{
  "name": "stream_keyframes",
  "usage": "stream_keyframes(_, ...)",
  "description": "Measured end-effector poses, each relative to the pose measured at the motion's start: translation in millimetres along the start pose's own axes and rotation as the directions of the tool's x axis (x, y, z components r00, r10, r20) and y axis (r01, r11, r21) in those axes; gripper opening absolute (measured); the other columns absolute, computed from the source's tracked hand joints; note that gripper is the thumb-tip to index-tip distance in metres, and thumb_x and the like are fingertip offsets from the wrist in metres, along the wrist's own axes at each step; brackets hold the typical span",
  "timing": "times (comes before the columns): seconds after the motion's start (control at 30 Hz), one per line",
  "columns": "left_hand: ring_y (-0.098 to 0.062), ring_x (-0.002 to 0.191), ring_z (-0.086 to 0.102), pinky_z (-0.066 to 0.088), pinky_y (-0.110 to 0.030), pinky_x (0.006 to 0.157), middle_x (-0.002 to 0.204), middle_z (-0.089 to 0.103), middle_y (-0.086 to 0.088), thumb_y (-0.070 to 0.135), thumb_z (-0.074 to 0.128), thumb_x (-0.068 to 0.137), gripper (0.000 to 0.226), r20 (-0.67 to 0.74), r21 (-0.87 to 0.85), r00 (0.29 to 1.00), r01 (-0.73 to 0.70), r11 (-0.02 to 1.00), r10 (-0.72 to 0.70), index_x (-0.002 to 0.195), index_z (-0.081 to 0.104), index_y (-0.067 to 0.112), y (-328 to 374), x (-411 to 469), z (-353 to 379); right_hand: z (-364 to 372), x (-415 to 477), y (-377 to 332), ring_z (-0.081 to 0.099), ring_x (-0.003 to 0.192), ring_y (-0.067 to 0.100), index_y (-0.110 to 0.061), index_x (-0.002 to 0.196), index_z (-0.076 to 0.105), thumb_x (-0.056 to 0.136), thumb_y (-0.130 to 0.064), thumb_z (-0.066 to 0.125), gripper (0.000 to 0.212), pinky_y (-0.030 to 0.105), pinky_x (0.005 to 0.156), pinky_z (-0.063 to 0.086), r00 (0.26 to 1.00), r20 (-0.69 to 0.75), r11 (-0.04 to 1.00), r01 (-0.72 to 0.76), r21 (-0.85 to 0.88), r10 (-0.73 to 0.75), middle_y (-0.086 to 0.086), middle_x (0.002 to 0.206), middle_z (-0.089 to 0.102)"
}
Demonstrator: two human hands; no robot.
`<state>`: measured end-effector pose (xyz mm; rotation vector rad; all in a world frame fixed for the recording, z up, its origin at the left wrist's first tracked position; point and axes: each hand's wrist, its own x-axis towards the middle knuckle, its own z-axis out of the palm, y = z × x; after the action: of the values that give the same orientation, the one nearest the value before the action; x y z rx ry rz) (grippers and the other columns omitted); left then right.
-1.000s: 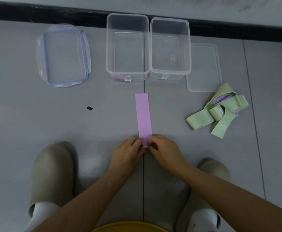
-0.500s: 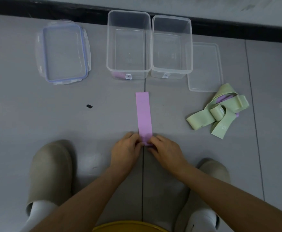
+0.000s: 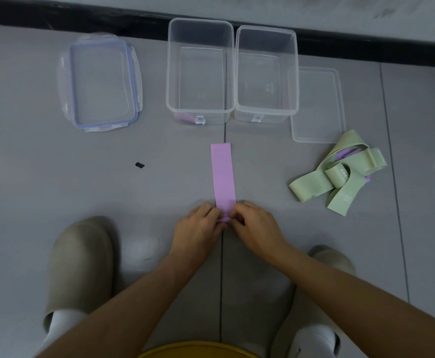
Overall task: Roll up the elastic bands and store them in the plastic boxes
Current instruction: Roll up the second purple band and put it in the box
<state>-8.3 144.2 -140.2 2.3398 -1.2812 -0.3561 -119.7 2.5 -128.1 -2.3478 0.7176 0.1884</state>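
Observation:
A pink elastic band lies flat on the grey floor, pointing away from me. My left hand and my right hand pinch its near end, which is curled into a small roll between my fingertips. Two clear plastic boxes stand side by side beyond it: the left box has something pink at its near bottom corner, the right box looks bare inside. A loose heap of green elastic bands lies to the right, with a bit of purple band under it.
A blue-rimmed clear lid lies at the far left and a plain clear lid sits right of the boxes. A small black speck marks the floor. My two beige shoes flank my arms. A dark skirting strip runs behind the boxes.
The near end of the pink band has been rolled a little farther up, so the flat part is slightly shorter. Both hands stay at the roll.

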Motion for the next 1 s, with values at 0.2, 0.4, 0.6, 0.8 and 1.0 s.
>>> stream_keyframes(0.2, -0.024, 0.072, 0.059, 0.048, -0.037, 0.054, 0.087, 0.056, 0.0, 0.043, 0.056, 0.092, 0.026, 0.041, -0.003, 0.999, 0.002, 1.0, -0.002, 0.083, 0.06, 0.019, -4.1, 5.9, 1.0, -2.3, 2.1, -0.8, 0.057, 0.082, 0.017, -0.028, 0.091, 0.052, 0.089, -0.038, 0.065, 0.016, 0.035, 0.067, 0.047, 1.0, -0.002, 1.0, 0.021, 0.001, -0.021, -0.009, 0.092, 0.057)
stream_keyframes(0.4, -0.021, 0.073, 0.059, 0.048, -0.035, 0.058, 0.086, 0.059, 0.004, 0.05, 0.055, 0.089, 0.027, 0.047, -0.078, 0.995, 0.094, 0.993, -0.09, 0.084, 0.059, 0.024, -1.3, 11.8, -3.4, -3.8, 0.3, 3.6, 0.062, 0.082, 0.02, -0.024, 0.095, 0.061, 0.09, -0.036, 0.059, 0.013, 0.037, 0.064, 0.052, 0.986, -0.045, 0.975, 0.148, -0.163, -0.158, -0.002, 0.094, 0.063)
stream_keyframes(0.6, -0.025, 0.073, 0.058, 0.049, -0.037, 0.06, 0.087, 0.057, 0.001, 0.031, 0.058, 0.085, 0.009, 0.092, -0.097, 0.986, 0.149, 0.984, -0.14, 0.081, 0.062, 0.023, -3.0, 25.6, -7.2, -7.7, 8.0, 5.2, 0.062, 0.079, 0.022, -0.025, 0.094, 0.061, 0.086, -0.033, 0.067, 0.013, 0.034, 0.061, 0.048, 0.991, -0.061, 0.979, 0.103, -0.176, -0.116, -0.003, 0.093, 0.06)
stream_keyframes(0.8, -0.027, 0.07, 0.059, 0.047, -0.036, 0.059, 0.086, 0.06, -0.002, 0.032, 0.056, 0.088, 0.015, 0.069, -0.074, 0.994, 0.085, 0.994, -0.08, 0.081, 0.062, 0.02, -4.8, 36.4, -5.0, -12.0, 17.2, 2.9, 0.059, 0.082, 0.016, -0.03, 0.086, 0.058, 0.089, -0.034, 0.062, 0.006, 0.035, 0.07, 0.049, 0.999, -0.05, 1.0, -0.004, -0.027, 0.003, -0.008, 0.088, 0.062)
stream_keyframes(1.0, -0.023, 0.072, 0.06, 0.048, -0.035, 0.056, 0.085, 0.06, 0.001, 0.036, 0.061, 0.09, 0.015, -0.016, 0.02, 0.999, -0.036, 0.999, 0.037, 0.086, 0.066, 0.022, -10.3, 23.7, -5.0, -14.2, 17.5, -1.4, 0.059, 0.078, 0.018, -0.026, 0.083, 0.058, 0.089, -0.03, 0.064, 0.009, 0.033, 0.067, 0.047, 0.998, -0.055, 0.999, -0.043, -0.015, 0.042, -0.007, 0.083, 0.063)
